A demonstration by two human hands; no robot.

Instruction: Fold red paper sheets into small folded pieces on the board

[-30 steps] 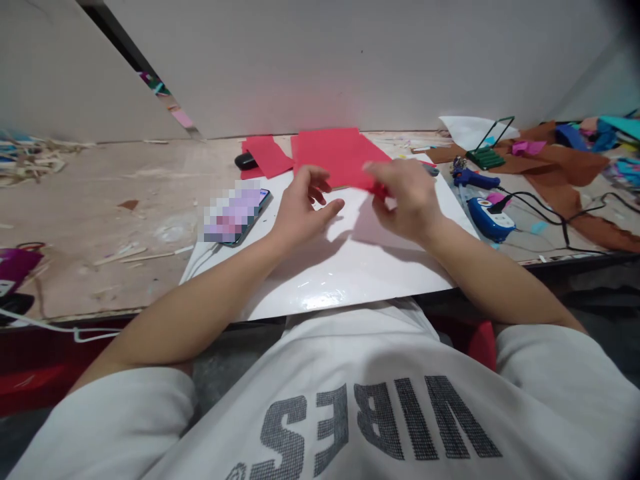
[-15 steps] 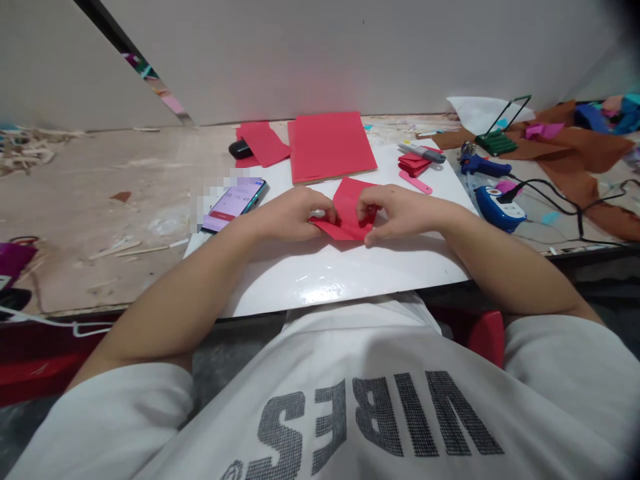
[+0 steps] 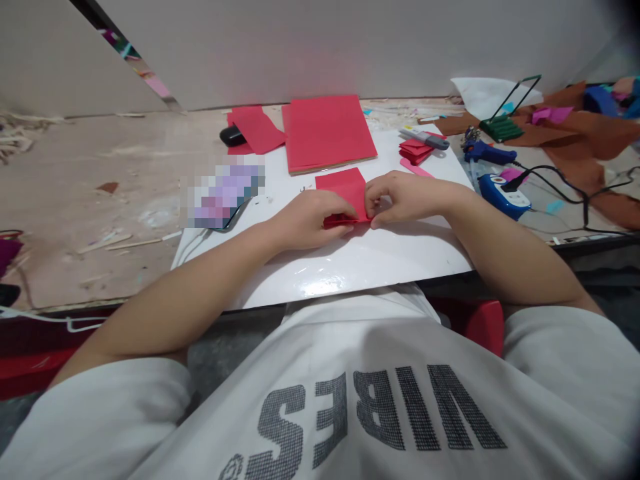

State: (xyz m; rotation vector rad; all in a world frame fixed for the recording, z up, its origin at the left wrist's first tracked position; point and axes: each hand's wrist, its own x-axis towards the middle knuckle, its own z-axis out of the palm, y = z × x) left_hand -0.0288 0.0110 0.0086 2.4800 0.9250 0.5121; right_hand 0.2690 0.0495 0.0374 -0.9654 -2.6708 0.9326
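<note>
Between my hands a sheet of red paper lies on the white board, its near edge folded over. My left hand has its fingers curled on the paper's near edge, pinching the fold close to the middle. At the paper's right side, my right hand pinches the same near edge with thumb and forefinger. My left fingers partly cover the fold.
A large red sheet stack lies behind. On the left are a blurred phone and a black object under red paper. To the right sit a cutter knife, small folded red pieces, a blue glue gun and cables.
The red paper has been turned and its near edge now lies folded more evenly. My left hand has slid right, closer to my right hand. The view has shifted slightly.
</note>
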